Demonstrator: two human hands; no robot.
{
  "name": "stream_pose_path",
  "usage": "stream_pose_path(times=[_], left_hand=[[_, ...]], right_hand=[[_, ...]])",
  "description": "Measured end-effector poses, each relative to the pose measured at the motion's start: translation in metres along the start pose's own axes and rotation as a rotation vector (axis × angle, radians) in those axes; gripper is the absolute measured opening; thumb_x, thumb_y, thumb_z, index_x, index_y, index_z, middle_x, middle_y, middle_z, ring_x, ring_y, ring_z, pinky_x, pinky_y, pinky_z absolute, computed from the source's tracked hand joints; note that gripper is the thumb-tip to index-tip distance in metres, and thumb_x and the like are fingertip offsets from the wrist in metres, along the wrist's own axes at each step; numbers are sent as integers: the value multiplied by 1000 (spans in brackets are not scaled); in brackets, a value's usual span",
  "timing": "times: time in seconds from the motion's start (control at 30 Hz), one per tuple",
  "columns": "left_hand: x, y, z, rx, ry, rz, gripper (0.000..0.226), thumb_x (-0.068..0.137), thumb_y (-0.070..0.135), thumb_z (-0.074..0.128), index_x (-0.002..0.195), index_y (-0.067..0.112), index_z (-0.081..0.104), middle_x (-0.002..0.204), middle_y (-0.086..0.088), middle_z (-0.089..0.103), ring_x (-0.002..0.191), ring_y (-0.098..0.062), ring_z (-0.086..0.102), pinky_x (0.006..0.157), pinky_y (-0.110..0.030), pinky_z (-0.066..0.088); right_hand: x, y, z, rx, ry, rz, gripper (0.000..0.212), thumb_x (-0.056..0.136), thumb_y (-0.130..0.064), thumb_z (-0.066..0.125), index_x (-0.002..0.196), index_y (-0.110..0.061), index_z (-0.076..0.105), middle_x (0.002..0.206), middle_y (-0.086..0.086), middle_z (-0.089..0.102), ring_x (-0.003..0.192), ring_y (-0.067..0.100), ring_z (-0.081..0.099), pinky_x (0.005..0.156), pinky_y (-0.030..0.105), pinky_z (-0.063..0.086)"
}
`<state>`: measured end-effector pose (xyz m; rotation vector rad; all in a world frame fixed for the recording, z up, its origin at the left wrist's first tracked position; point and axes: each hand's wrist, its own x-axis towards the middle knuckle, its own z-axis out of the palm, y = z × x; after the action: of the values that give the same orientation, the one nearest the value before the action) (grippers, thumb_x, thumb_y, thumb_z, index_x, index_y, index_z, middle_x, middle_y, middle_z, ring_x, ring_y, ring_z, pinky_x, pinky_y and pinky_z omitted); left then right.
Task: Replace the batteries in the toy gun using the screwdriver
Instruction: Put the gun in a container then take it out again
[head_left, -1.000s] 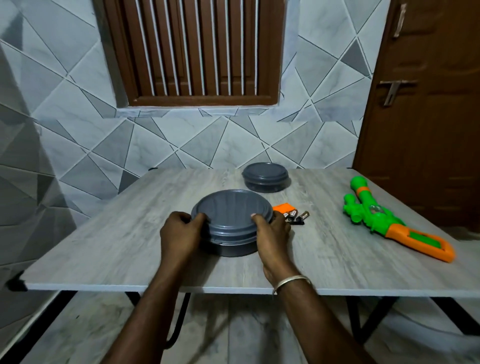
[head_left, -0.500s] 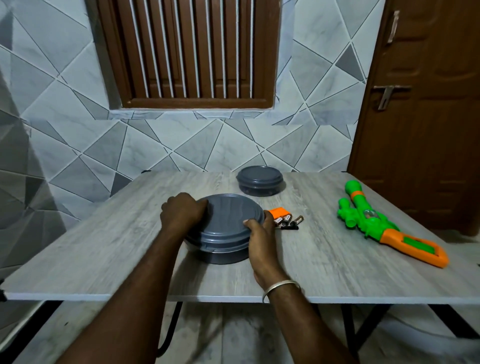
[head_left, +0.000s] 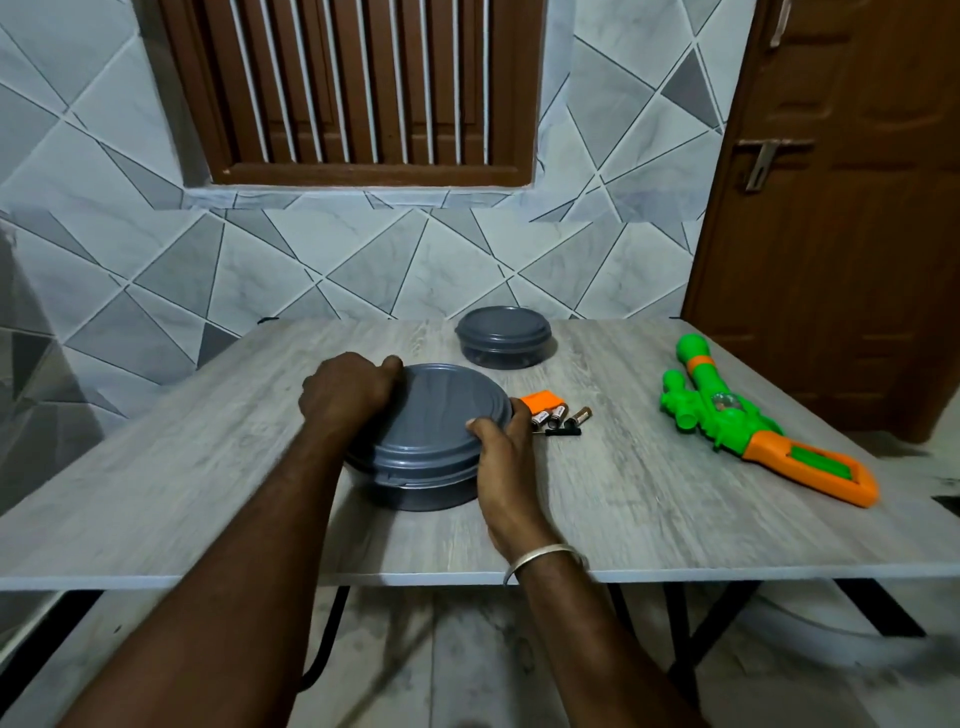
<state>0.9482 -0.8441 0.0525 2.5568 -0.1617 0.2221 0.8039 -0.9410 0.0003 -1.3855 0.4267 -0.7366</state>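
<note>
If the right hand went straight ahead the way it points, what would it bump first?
The right hand grips the near container's lid; past it, probably the far container, though depth is unclear.

Light is dim and flat, a faint soft shadow sits at the container (head_left: 441, 421) base below the right hand (head_left: 506, 457) fingers (head_left: 480, 427), forearms (head_left: 249, 571) motion-blurred, frame edges bowed.

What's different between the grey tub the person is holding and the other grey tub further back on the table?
The near tub is gripped at its lid rim by the left hand and right hand; the far tub is untouched. The near tub sits left of the batteries; the far tub stands behind them. The near tub looks bigger, though that may be just closeness. Both are round, dark grey and lidded.
</note>
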Motion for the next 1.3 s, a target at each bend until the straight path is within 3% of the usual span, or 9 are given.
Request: stream_pose_path(times=[0.23, 0.4, 0.53, 0.67, 0.83, 0.93, 1.07, 1.2, 1.3], left_hand=[[6, -3, -6, -142, -67, -51, 55, 93, 59, 40, 99, 7, 56, 122, -21, 62, 106, -39, 58, 83, -39, 43], [7, -4, -9, -291, -77, -61, 64, 93, 60, 37, 107, 4, 63, 124, -22, 61, 102, -35, 55, 86, -39, 41], [5, -4, -11, -407, -86, -88, 72, 95, 61, 38, 127, 1, 61, 138, -25, 55, 121, -39, 53, 88, -36, 35], [0, -6, -14, -539, -61, -112, 78, 94, 64, 42, 131, -3, 58, 139, -26, 55, 124, -39, 53, 92, -37, 38], [-3, -12, -16, -730, -56, -143, 89, 80, 77, 54, 123, 0, 65, 127, -19, 64, 112, -35, 62, 99, -41, 49], [-5, -16, -17, -870, -94, -146, 84, 75, 77, 61, 117, 5, 69, 114, -15, 71, 100, -31, 68, 95, -44, 54], [-9, -24, -25, -1198, -150, -181, 62, 82, 66, 67, 112, 12, 71, 105, -9, 76, 92, -27, 74, 86, -42, 60], [-14, -22, -43, -1538, 173, -222, 38, 92, 55, 63, 88, 17, 67, 93, 3, 75, 78, -14, 71, 73, -37, 62], [-16, -18, -49, -1418, 432, -130, 45, 91, 58, 61, 68, 20, 57, 70, 8, 63, 64, -8, 58, 64, -31, 52]], right_hand=[[-1, 1, -1, 4, -16, -50, 56, 73, -33, 55, 128, -25, 49, 126, -1, 56, 113, 17, 55, 100, 46, 48], [-4, -2, -4, 30, -20, -66, 56, 77, -35, 55, 131, -25, 47, 127, -1, 56, 112, 14, 56, 98, 41, 50], [-4, -6, -3, 128, -21, -37, 54, 84, -61, 54, 129, -32, 53, 129, -9, 60, 118, 10, 57, 105, 41, 46], [0, -1, -1, 232, -3, -29, 67, 81, -79, 45, 131, -36, 57, 135, -13, 59, 127, 8, 52, 113, 43, 37], [1, -1, -4, 226, 20, -45, 48, 90, -56, 44, 131, -34, 56, 133, -8, 60, 124, 12, 54, 110, 45, 41], [2, 2, -7, 178, -4, -50, 53, 89, -28, 49, 141, -35, 46, 143, -7, 51, 130, 14, 49, 111, 46, 41], [3, -1, -13, 236, 163, -82, 49, 93, -8, 47, 138, -27, 52, 138, -5, 53, 125, 15, 52, 109, 43, 44], [15, -16, -37, 258, 409, -150, 45, 90, -12, 49, 133, -21, 57, 131, 1, 59, 114, 17, 59, 94, 27, 50], [28, -29, -68, 268, 556, -137, 50, 88, -5, 48, 136, -16, 57, 129, 5, 61, 108, 17, 59, 83, 21, 47]])
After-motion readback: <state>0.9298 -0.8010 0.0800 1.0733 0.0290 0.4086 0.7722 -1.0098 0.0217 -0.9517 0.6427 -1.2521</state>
